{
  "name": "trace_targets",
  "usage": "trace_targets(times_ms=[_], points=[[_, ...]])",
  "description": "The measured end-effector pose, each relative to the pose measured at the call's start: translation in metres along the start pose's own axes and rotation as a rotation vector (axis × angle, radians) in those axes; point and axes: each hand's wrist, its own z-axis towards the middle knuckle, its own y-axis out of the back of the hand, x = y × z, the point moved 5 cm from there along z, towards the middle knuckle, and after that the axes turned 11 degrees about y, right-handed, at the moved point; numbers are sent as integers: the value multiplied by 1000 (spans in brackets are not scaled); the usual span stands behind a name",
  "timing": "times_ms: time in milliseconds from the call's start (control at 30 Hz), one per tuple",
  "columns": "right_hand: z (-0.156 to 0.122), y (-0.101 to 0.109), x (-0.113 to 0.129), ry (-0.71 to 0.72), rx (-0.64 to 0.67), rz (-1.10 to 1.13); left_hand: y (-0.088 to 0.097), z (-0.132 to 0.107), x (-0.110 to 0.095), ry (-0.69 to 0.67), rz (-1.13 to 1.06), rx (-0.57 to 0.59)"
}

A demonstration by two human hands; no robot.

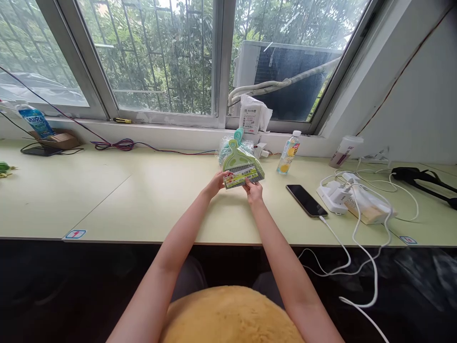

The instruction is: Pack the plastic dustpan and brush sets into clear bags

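A green mini dustpan and brush set point(240, 159) with a printed label across its grey bristles is held up over the far half of the pale green table point(160, 200). My left hand point(215, 185) closes on its lower left edge, and my right hand point(253, 190) grips the bottom edge, right of the middle. The handle points away from me, toward the window. Crumpled clear plastic wrap and a teal handle point(238, 134) show just behind the set. What they belong to is partly hidden.
To the right stand a juice bottle point(288, 152) and a lidded cup point(345, 151). A phone point(306, 200) lies by a power strip point(333, 196) with white cables hanging off the table edge. A tissue pack point(251, 116) sits on the sill. Coiled wires point(119, 145) lie at the back left.
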Motion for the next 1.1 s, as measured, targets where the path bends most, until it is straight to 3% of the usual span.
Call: trace_targets(times_ms=[133, 200, 367, 533, 733, 900, 1100], points=[[3, 4, 1, 19, -46, 12, -18, -7, 8, 190, 84, 211], [5, 6, 1, 31, -68, 15, -20, -10, 11, 226, 92, 240], [5, 6, -1, 40, -62, 19, -17, -4, 9, 149, 33, 173], [1, 2, -3, 22, -26, 24, -4, 1, 3, 69, 31, -51], [0, 5, -1, -3, -61, 28, -13, -7, 5, 117, 174, 88], [1, 5, 0, -21, -54, 40, -13, -6, 4, 99, 184, 41], [1, 3, -2, -52, -33, 47, -1, 1, 3, 72, 81, -77]])
